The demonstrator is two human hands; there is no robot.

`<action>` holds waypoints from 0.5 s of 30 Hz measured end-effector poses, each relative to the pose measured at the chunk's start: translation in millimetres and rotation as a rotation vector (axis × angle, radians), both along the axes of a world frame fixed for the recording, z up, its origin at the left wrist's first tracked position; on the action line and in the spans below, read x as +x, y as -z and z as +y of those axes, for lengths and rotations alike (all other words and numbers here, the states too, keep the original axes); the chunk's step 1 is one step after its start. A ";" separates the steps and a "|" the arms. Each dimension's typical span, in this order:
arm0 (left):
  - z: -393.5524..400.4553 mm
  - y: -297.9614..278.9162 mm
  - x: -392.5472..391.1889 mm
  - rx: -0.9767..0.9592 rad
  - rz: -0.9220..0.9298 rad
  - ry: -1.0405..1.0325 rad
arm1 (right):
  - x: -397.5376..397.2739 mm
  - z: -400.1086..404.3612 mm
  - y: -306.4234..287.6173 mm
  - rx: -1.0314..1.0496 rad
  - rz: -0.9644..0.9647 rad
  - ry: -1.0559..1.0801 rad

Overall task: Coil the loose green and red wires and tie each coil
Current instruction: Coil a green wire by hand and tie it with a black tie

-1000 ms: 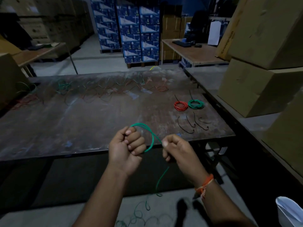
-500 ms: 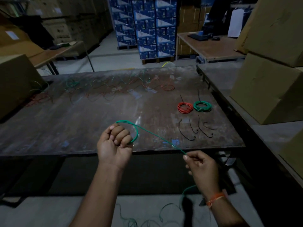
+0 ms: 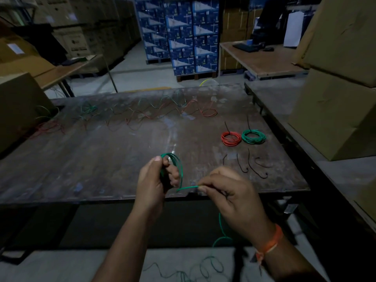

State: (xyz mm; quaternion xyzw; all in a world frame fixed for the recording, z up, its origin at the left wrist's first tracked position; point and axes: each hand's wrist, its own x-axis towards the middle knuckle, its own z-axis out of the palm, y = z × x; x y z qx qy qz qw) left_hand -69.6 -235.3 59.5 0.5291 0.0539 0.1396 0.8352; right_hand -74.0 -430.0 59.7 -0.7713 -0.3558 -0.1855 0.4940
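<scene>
My left hand grips a small coil of green wire above the near edge of the worn table. My right hand pinches the same wire a short way along. The wire's loose tail hangs below my right hand and trails in curls over the floor. A tied red coil and a tied green coil lie side by side at the table's right. Several black ties lie in front of them. Loose green and red wires sprawl along the far side.
Stacked cardboard boxes stand on a low platform to the right. Another box sits at the table's left end. Blue cartons on a pallet and a wooden desk lie beyond, across a concrete aisle.
My right hand has come up and in from the lower right toward my left hand, laying another turn of green wire onto the coil. The taut stretch between my hands has shortened.
</scene>
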 end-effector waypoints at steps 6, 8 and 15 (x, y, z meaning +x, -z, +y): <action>2.1 -1.2 -6.8 0.119 -0.037 0.157 | 13.2 34.1 -24.5 0.068 0.033 -0.077; 9.9 -1.2 -6.2 0.084 0.007 0.219 | 20.2 45.9 -27.4 0.127 0.052 -0.049; 28.1 -10.5 -6.3 -0.109 0.074 0.397 | 39.8 78.2 -20.6 0.252 0.218 0.088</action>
